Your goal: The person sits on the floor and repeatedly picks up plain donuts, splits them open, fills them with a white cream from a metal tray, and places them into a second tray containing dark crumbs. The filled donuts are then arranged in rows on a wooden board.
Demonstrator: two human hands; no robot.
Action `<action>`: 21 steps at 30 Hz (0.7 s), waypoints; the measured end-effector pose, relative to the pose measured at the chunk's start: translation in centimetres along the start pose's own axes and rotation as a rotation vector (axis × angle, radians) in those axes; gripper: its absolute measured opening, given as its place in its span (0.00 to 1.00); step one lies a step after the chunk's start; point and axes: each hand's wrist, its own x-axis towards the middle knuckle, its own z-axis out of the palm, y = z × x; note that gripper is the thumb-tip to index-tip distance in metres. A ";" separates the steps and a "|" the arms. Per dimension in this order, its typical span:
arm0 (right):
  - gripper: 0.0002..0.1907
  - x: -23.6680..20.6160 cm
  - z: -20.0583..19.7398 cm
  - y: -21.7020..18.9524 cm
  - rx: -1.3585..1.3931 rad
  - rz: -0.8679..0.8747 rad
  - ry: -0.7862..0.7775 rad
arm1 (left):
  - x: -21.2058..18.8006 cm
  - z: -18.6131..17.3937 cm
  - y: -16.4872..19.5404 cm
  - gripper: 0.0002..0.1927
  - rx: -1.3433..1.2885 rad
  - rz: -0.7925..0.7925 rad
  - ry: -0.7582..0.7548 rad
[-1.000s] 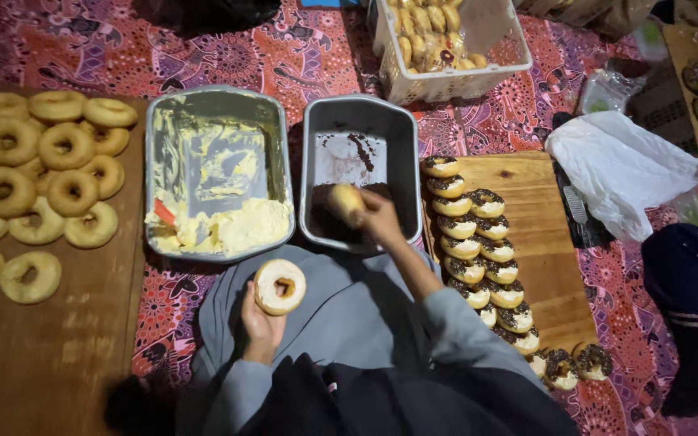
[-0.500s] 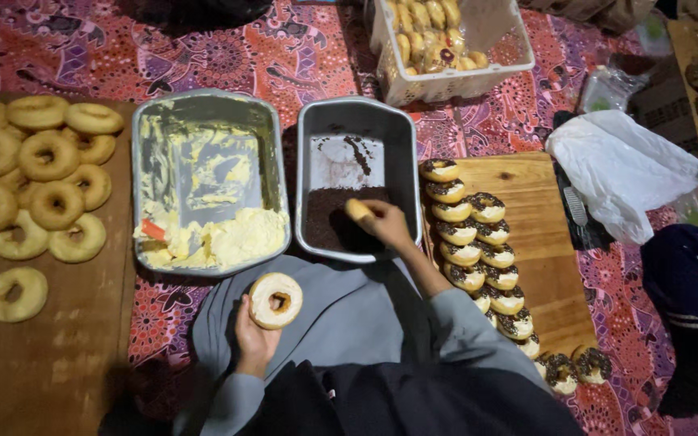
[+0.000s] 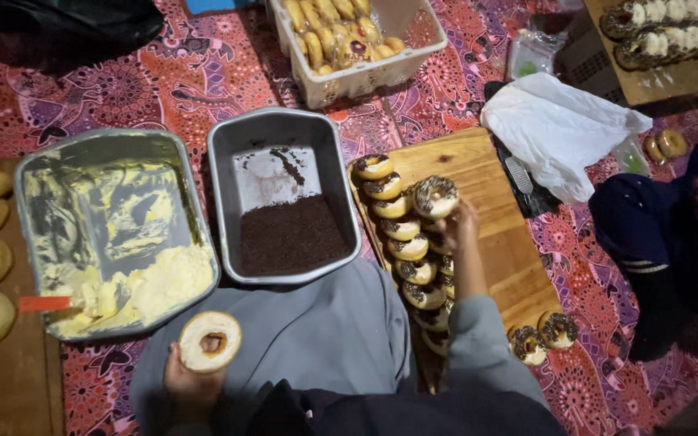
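Right hand (image 3: 460, 222) outstretched – sprinkled doughnut (image 3: 435, 196); left hand (image 3: 189, 379) – cream-topped doughnut (image 3: 210, 341).

Right arm clothed in a long, loose grey sleeve (image 3: 478, 339) reaching the wrist above the right grip (image 3: 460, 222). Grey cloth garment (image 3: 325, 331) covers the lap, lying between the two grips. Left grip (image 3: 191, 379) bare; dark fabric (image 3: 381, 412) below it.

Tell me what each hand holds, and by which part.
Left hand: a cream-covered donut, held from beneath, fingers at its lower edge. Right hand: a sprinkled donut, gripped at its rim over the board.
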 end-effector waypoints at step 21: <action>0.34 -2.9 10.0 3.4 -1.164 -0.200 -0.262 | 0.0 5.2 -1.7 0.32 0.127 -0.235 -0.400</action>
